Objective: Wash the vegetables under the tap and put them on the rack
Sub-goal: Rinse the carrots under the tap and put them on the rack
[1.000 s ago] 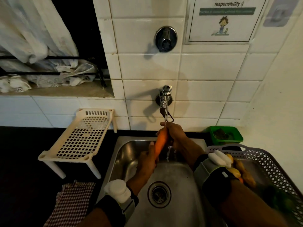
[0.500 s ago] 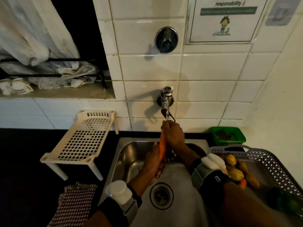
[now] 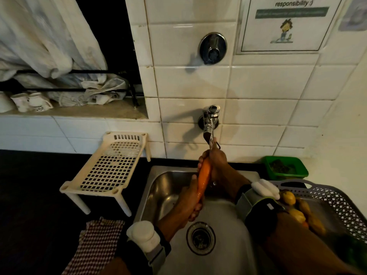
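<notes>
gripping carrot (image 3: 204,179) under tap (image 3: 210,122)

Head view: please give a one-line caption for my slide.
Both hands, left hand and right hand, hold a carrot under the running tap above the sink.

Carrot (image 3: 204,178): orange. Rack (image 3: 111,165): cream, square-grid perforation. Cloth (image 3: 95,245) at the bench's near edge: red-and-white check. Sink (image 3: 164,187): bare steel. Basket (image 3: 337,199): grey lattice, holding yellow vegetables (image 3: 289,197). Tub (image 3: 286,167) at the bench's back edge: green. Wall tiles (image 3: 258,82): white.
</notes>
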